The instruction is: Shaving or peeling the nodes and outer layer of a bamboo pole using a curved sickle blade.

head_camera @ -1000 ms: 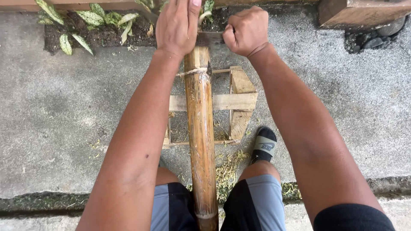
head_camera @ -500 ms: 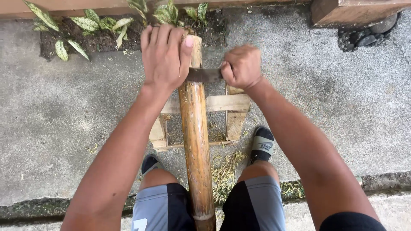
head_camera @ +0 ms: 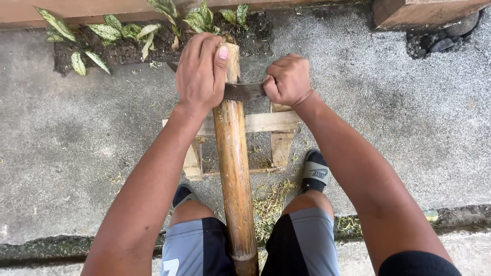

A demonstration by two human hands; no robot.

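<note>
A thick brown bamboo pole (head_camera: 233, 163) runs from between my knees up to the planter bed, lying over a small wooden frame (head_camera: 266, 122). A dark knife blade (head_camera: 244, 91) lies across the pole near its far end. My left hand (head_camera: 200, 72) covers the pole's far end and the blade's left part, fingers curled over them. My right hand (head_camera: 286, 80) is closed around the knife's handle, just right of the pole.
Grey concrete ground lies all around. A bed of soil with green-and-white leafed plants (head_camera: 110, 33) runs along the top. A wooden box corner (head_camera: 409, 13) and dark stones (head_camera: 440, 38) sit top right. Bamboo shavings (head_camera: 271, 197) lie between my sandalled feet.
The view has shifted so both hands and the blade sit lower in the picture, and the blade is further down the pole's far end. My left fingers have curled over the pole top.
</note>
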